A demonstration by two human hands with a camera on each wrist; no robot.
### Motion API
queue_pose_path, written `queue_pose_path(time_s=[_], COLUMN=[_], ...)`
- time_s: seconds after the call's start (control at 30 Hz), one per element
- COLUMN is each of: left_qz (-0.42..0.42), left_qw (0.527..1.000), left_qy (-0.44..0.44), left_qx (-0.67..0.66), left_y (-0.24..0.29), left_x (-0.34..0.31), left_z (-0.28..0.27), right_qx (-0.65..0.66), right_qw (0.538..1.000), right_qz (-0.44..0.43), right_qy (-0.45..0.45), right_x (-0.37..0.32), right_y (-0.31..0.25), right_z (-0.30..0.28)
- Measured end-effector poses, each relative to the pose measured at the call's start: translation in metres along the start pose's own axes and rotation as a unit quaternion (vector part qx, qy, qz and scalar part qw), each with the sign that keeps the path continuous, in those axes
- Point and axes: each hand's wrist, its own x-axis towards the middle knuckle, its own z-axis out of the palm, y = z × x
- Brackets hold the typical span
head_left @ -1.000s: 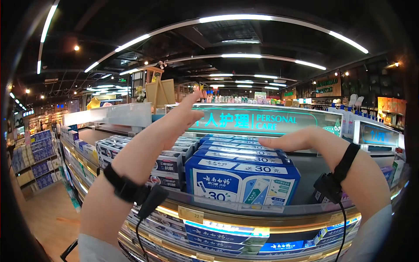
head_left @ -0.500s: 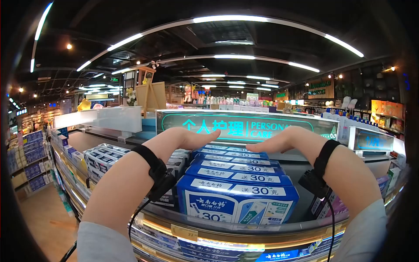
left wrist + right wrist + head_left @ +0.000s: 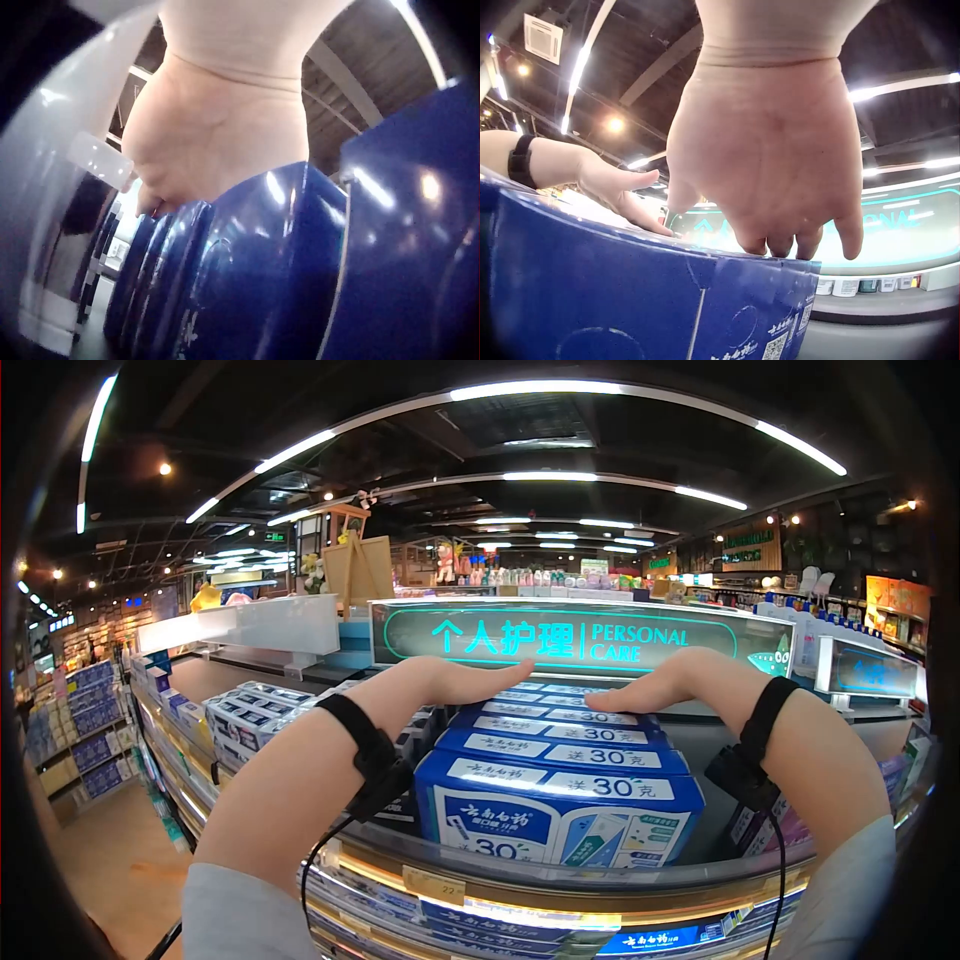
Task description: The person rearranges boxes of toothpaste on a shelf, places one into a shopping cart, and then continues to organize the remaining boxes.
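Observation:
A row of blue toothpaste boxes (image 3: 565, 785), marked 30克, runs back across the shelf top in the head view. My left hand (image 3: 465, 678) reaches over the far left of the row, thumb extended to the right. From the other side comes my right hand (image 3: 665, 688), its thumb over the far boxes. In the right wrist view, the right hand's fingers (image 3: 780, 244) stretch toward the row's far end, fingertips close to the top edge. The left wrist view shows the left palm (image 3: 214, 142) over the glossy boxes (image 3: 255, 247), with most of its fingers hidden.
Behind the row stands a lit PERSONAL CARE sign (image 3: 570, 640). White-and-dark cartons (image 3: 255, 720) sit to the left, purple boxes (image 3: 775, 830) to the right. A price tag (image 3: 435, 885) hangs on the front shelf edge, with more boxes below.
My left hand has come down from its raised position and across to the row's far left. The right hand stays near the far boxes. The view has shifted slightly.

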Motion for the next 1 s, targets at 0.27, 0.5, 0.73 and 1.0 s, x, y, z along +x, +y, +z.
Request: queue_pose_path(time_s=[0.27, 0.5, 0.73, 1.0], left_qz=[-0.001, 0.035, 0.009, 0.070], left_qw=[0.999, 0.996, 0.998, 0.995], left_qy=[0.016, 0.050, 0.042, 0.039], left_qx=[-0.033, -0.069, -0.037, -0.059], left_y=[-0.009, -0.001, -0.003, -0.007], left_x=[-0.001, -0.024, -0.047, -0.032], left_z=[0.003, -0.006, -0.005, 0.008], right_qx=[-0.026, -0.035, -0.044, -0.051], right_qw=[0.999, 0.999, 0.999, 0.999], right_qz=[-0.029, -0.026, -0.017, 0.002], right_qy=[-0.009, 0.006, 0.010, 0.017], right_x=[0.011, 0.007, -0.001, -0.005], right_y=[0.017, 0.010, 0.024, 0.016], right_z=[-0.003, 0.003, 0.001, 0.007])
